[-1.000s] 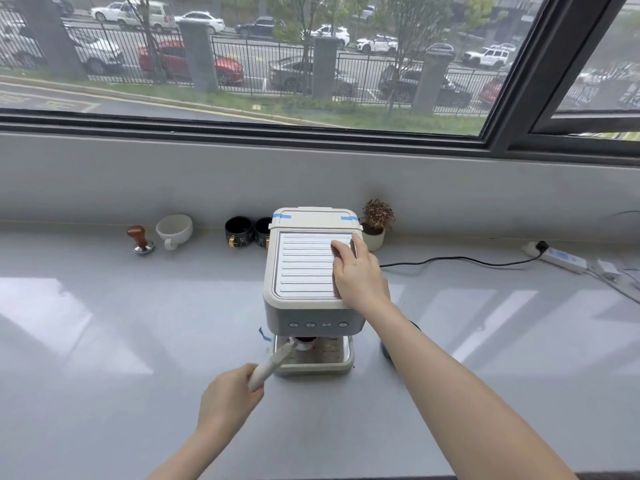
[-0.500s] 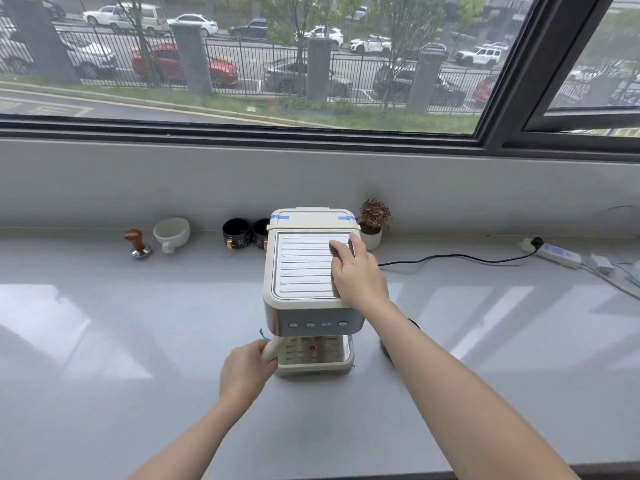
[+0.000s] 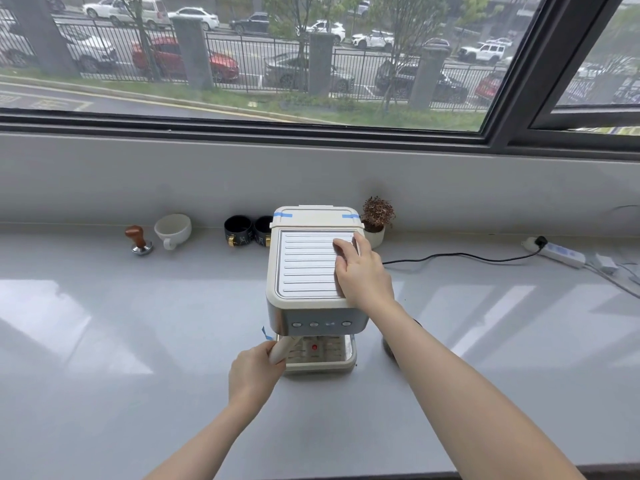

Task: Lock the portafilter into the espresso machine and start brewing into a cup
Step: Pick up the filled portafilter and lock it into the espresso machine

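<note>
Head view looks down on a pale grey worktop (image 3: 104, 341) under a window, with a cream espresso machine (image 3: 311, 299) standing near the middle. At the machine's 7 o'clock corner the left hand (image 3: 254, 374) has its grip clamped around the cream handle of the portafilter (image 3: 281, 348), which slants up and to the right beneath the front panel; the basket end is hidden under the machine's overhang, so whether it is seated cannot be told. The right hand (image 3: 362, 271) lies palm down on the ribbed top plate, toward its 3 o'clock edge, fingers loosely spread and flat on the plate, closed around nothing. Four small buttons run along the front panel, and below them the drip tray (image 3: 341, 358) shows a red dot and carries no cup. A white cup (image 3: 172, 229) sits at about 10 o'clock from the machine by the wall, with a wooden-handled tamper (image 3: 138, 240) just beside it on its 9 o'clock side. Two black cups (image 3: 247, 231) stand between the white cup and the machine. A small potted plant (image 3: 376, 220) is at the machine's 1 o'clock, and a black cable (image 3: 460, 255) runs toward a power strip (image 3: 557, 253) at 3 o'clock.
</note>
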`<control>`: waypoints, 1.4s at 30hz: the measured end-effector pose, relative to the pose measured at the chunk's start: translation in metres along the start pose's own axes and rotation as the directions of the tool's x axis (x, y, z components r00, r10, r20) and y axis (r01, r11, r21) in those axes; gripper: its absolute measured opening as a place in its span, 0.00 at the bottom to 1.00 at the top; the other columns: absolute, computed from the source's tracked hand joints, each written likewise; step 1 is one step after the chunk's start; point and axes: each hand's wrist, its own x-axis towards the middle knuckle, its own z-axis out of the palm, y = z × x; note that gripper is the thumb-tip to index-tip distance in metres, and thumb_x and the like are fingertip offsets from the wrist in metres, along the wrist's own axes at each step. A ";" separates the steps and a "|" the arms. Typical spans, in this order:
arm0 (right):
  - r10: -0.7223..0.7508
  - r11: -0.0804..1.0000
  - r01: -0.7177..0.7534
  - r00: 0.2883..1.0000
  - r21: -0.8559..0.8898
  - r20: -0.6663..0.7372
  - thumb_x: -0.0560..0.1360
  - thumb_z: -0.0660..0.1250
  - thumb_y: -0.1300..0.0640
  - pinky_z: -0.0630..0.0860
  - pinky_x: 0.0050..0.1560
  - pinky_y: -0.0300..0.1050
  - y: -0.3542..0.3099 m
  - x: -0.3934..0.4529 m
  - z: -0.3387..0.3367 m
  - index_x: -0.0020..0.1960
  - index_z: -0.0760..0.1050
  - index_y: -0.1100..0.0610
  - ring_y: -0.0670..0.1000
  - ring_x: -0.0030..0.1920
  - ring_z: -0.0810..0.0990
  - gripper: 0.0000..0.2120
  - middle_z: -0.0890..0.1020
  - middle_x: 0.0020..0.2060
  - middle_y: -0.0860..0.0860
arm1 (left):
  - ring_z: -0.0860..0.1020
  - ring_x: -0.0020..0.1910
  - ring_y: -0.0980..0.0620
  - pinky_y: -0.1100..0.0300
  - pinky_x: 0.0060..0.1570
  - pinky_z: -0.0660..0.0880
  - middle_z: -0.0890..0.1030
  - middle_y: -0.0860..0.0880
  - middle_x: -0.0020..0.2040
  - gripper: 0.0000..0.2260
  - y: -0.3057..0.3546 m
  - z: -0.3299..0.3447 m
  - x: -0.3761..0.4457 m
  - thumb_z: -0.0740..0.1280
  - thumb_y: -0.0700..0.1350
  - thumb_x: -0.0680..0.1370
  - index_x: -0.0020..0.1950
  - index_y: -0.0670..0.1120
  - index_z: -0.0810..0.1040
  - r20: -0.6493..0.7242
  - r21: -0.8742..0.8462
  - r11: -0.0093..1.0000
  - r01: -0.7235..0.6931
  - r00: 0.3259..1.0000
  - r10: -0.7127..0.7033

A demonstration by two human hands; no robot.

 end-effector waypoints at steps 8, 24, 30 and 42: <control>0.002 1.000 -0.002 1.000 0.017 -0.010 0.80 0.50 0.49 0.69 0.61 0.54 0.000 -0.001 0.000 0.68 0.64 0.41 0.56 0.70 0.63 0.18 0.58 0.76 0.47 | 0.70 0.29 0.48 0.57 0.30 0.66 0.79 0.48 0.29 0.07 -0.002 -0.005 0.004 0.63 0.43 0.68 0.35 0.52 0.79 0.013 -0.050 0.999 -0.014 1.000 0.015; 0.011 1.000 -0.011 1.000 0.017 0.001 0.80 0.50 0.49 0.69 0.62 0.55 -0.001 -0.002 -0.002 0.69 0.64 0.40 0.55 0.71 0.63 0.18 0.57 0.76 0.46 | 0.74 0.30 0.50 0.56 0.32 0.73 0.82 0.50 0.32 0.12 -0.005 -0.034 0.023 0.68 0.43 0.68 0.35 0.63 0.78 0.128 -0.047 0.996 -0.076 0.988 0.082; 0.011 1.000 -0.011 1.000 0.013 -0.007 0.80 0.50 0.49 0.69 0.61 0.55 -0.001 -0.001 -0.002 0.69 0.64 0.40 0.55 0.70 0.63 0.18 0.58 0.76 0.46 | 0.79 0.35 0.50 0.55 0.35 0.74 0.82 0.53 0.32 0.07 0.002 -0.028 0.010 0.66 0.46 0.69 0.40 0.58 0.81 0.066 -0.034 0.999 -0.023 0.997 0.025; 0.013 1.000 -0.013 1.000 0.020 -0.009 0.80 0.50 0.49 0.69 0.60 0.55 0.000 0.000 0.000 0.68 0.64 0.40 0.55 0.70 0.63 0.18 0.58 0.76 0.46 | 0.78 0.34 0.53 0.62 0.32 0.72 0.84 0.55 0.35 0.18 -0.002 -0.040 0.029 0.71 0.44 0.68 0.36 0.71 0.75 0.107 -0.068 0.996 -0.058 0.992 0.065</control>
